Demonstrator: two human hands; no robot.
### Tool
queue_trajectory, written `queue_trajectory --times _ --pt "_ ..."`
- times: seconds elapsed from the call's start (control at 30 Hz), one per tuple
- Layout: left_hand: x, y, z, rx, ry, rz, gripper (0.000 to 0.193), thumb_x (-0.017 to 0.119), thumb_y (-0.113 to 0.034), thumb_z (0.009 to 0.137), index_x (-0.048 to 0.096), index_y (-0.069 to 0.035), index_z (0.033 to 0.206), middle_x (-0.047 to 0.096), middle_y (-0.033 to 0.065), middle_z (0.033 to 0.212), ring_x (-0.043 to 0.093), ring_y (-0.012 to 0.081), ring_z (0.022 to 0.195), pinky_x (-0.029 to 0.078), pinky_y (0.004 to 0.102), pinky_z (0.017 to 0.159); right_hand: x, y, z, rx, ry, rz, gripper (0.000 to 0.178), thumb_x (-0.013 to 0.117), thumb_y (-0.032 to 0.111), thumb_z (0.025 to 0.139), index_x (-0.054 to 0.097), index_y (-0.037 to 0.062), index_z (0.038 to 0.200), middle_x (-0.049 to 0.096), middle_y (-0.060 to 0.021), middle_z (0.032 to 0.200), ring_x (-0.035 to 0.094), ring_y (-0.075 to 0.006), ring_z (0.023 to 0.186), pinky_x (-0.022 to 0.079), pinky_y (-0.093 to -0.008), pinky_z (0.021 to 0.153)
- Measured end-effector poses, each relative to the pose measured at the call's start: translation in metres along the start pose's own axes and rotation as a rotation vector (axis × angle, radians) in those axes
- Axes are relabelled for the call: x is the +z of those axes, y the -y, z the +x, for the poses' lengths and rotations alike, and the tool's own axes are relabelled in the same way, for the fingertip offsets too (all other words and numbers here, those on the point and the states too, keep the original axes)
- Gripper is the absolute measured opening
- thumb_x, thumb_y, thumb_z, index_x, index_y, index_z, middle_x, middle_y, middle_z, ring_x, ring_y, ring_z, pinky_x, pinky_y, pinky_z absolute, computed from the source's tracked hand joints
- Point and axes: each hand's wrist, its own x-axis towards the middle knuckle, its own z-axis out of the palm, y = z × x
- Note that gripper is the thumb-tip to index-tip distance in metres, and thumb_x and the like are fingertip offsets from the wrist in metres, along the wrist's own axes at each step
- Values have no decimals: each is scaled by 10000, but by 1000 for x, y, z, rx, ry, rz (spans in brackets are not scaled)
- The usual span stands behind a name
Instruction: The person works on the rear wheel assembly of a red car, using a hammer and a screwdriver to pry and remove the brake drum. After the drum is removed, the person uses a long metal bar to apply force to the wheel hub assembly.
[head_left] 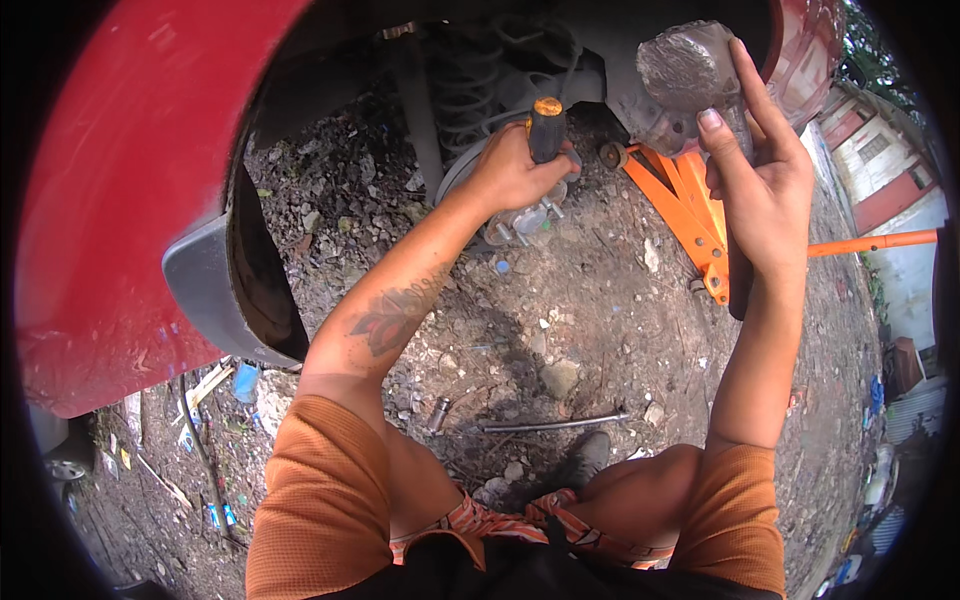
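Under the red car's wheel arch, my left hand (520,165) is closed round a screwdriver (547,130) with a black and orange handle, its butt end facing up. The hand rests by the wheel hub (515,228), whose studs stick out below it; the screwdriver's tip is hidden. My right hand (760,180) is raised at the right, gripping a rough grey-brown lump (690,65) that looks like a stone. Thumb and fingers press its near and right sides. The lump is apart from the screwdriver, to its upper right.
An orange jack (685,215) stands right of the hub, its handle (870,243) reaching right. A coil spring (470,75) hangs behind the hub. A metal bar (555,423) and a socket (439,414) lie on the stony ground near my shoe (588,460). A dark mudflap (215,285) juts at left.
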Motion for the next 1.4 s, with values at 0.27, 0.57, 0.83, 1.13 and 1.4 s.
queue_trajectory --times 0.27,0.57,0.83,1.13,1.4 --pt "-4 -9 1 -11 76 96 212 630 -55 836 695 77 989 763 98 855 718 135 834 562 297 787 4 -1 -4 -8 27 -12 544 659 -4 922 492 4 1440 541 -136 1448 511 -181 1321 381 -312 1128" --pt "-3 -1 2 11 41 26 195 677 -213 798 736 -35 850 747 74 786 730 199 763 554 353 704 6 -4 -6 8 50 -4 558 669 -12 910 490 -2 1438 532 -145 1456 505 -189 1332 369 -316 1137" --pt "2 5 7 236 45 239 165 663 -198 805 720 -47 839 733 96 792 717 246 828 536 388 786 -15 -17 -17 54 69 -114 561 674 2 908 492 -1 1439 534 -151 1455 513 -194 1327 373 -321 1128" --pt "45 -17 53 80 -16 -92 158 616 -99 870 706 11 802 754 87 841 719 200 960 553 329 754 -24 -37 -13 277 54 -79 553 677 54 928 511 74 1455 647 -113 1274 610 -89 946 501 -235 811" --pt "-1 -33 22 67 40 -81 184 592 -130 860 679 -20 741 748 91 810 708 206 937 551 361 775 -32 -53 -17 241 39 -50 551 684 54 924 522 84 1450 665 -98 1221 570 -58 831 482 -216 694"
